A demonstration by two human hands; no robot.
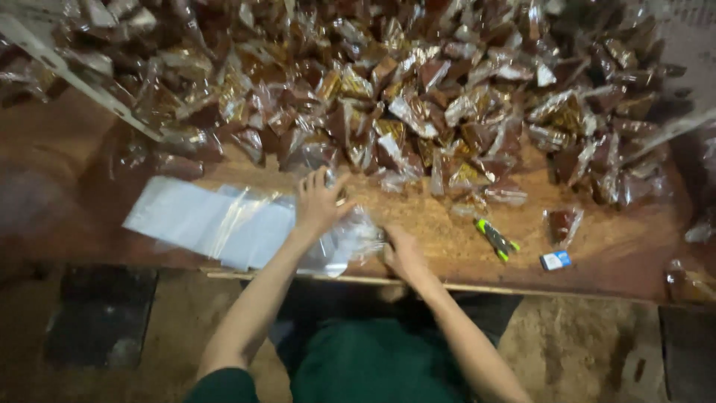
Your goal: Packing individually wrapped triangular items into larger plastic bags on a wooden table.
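Wooden desk (597,246) under heaped brown packets (418,97); left hand (319,203) fingers spread above clear bags (224,220), right hand (403,254) pinching one bag's (356,237) edge. Bags look light, limp, slippery; edges grip best.

pile of packets (418,97): cut off by the top edge
right hand (403,252): fingers blurred, grip unclear
small blue box (556,260): too small to identify

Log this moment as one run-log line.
left hand: open, over clear bags | right hand: gripping clear bag | pile of wrapped packets behind | cutter right
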